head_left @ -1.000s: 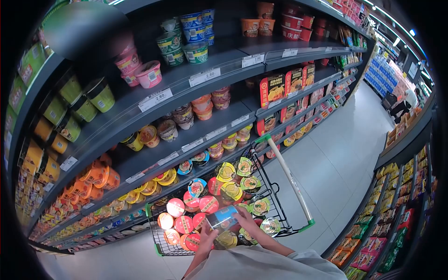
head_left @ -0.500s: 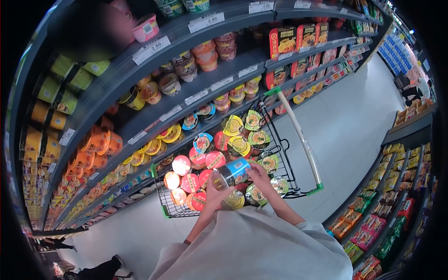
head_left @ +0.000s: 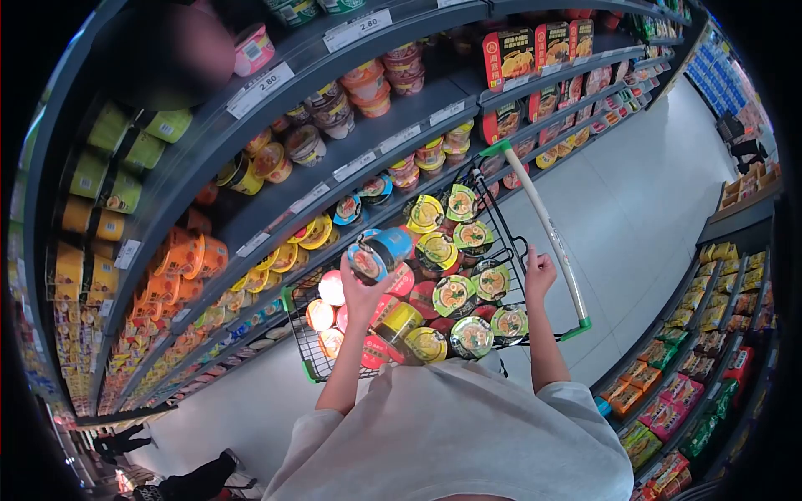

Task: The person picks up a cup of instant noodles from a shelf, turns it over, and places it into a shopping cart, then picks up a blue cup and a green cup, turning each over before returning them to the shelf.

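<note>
Dark grey metal shelving (head_left: 443,98), stocked with tubs and packets, fills the upper and left parts of the frame. Black wire shopping cart with green corner pieces (head_left: 289,299), centre of frame, loaded with round-lidded noodle tubs: red ones toward the left, green-and-yellow-lidded ones (head_left: 493,281) toward the right. Pale tubular cart handle with green ends (head_left: 547,225), slanting from upper centre to lower right. Left grip (head_left: 364,299), centre-left, clamped on one blue cylindrical noodle cup with a round printed lid (head_left: 393,245). Right grip (head_left: 541,271), right of centre, between basket side and handle; fingers curled partly inward, no item seen in them; whether thumb and fingertips meet, cannot tell. The blue cup sits above the left palm, raised over the cart's far left portion, tilted, lid toward lower left, long axis running to upper right. Left grip nearer, in contact; right grip well apart.
</note>
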Available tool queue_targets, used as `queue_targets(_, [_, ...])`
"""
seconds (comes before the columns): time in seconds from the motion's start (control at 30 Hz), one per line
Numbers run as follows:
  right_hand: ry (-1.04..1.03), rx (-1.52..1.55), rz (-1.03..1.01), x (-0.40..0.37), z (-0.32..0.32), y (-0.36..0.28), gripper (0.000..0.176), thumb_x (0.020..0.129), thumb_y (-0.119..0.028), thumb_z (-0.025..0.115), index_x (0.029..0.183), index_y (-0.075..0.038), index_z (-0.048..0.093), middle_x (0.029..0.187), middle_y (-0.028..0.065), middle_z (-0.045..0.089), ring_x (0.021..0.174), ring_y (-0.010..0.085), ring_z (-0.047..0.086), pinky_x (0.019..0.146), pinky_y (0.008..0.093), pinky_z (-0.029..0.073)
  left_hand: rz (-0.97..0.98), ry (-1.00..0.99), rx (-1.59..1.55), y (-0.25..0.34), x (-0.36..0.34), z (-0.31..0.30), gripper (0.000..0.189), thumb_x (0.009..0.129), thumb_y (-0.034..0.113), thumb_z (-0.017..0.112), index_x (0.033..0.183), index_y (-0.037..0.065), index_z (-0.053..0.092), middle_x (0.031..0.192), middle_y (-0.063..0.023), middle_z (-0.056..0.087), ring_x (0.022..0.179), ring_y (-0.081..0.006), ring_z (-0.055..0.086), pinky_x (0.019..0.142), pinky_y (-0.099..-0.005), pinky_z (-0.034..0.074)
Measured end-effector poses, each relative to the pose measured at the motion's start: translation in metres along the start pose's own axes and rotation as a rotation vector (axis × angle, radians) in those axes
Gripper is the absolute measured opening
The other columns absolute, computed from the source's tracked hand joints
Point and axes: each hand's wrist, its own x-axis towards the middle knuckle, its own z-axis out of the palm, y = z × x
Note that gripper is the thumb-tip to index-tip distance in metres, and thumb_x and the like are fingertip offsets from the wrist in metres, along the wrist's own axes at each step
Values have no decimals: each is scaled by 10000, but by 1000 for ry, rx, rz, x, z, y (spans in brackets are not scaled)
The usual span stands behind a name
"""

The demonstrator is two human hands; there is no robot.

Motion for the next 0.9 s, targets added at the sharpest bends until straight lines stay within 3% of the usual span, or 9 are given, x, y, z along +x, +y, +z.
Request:
queue_targets(0.13, [-25, -52, 182, 8, -3, 7, 462, 985, -369, 615, 703, -4, 614, 588, 79, 562, 547, 140, 513, 574, 321, 435, 127, 94, 411, 7, 39, 3, 1040, 630, 212, 938, 1432, -37, 325, 1345, -202, 465, 1246, -300, 506, 1060, -405, 423])
queue_targets(0.23, [18, -231, -35, 3, 7, 1, 501, 1000, -409, 551, 719, 1, 614, 620, 124, 594, 572, 249, 572, 608, 387, 460, 181, 135, 608, 0, 71, 8, 1103, 601, 280, 943, 1438, -63, 310, 1365, -244, 443, 1289, -366, 450, 1100, -438, 358])
queue_targets(0.27, [-25, -287, 26, 3, 6, -6, 446, 986, -367, 580, 735, -1, 623, 673, 160, 631, 635, 325, 613, 647, 431, 473, 178, 137, 636, 2, 80, 12, 1099, 603, 277, 942, 1434, -67, 311, 1363, -246, 445, 1287, -370, 450, 1098, -439, 358])
queue_targets(0.57, [-2, -300, 102, 7, 8, -7, 414, 956, -381, 631, 781, -8, 673, 703, 148, 670, 682, 331, 662, 686, 413, 504, 178, 166, 827, -32, 147, 30, 1094, 568, 315, 953, 1400, -67, 354, 1328, -272, 489, 1259, -403, 470, 1078, -450, 381])
queue_targets(0.9, [-27, -391, 144, 8, 10, -12, 437, 952, -399, 636, 750, -12, 649, 707, 138, 679, 691, 343, 665, 676, 431, 503, 306, 277, 636, -43, 175, 48, 1013, 594, 282, 939, 1374, -64, 394, 1320, -287, 497, 1236, -440, 465, 1064, -495, 367])
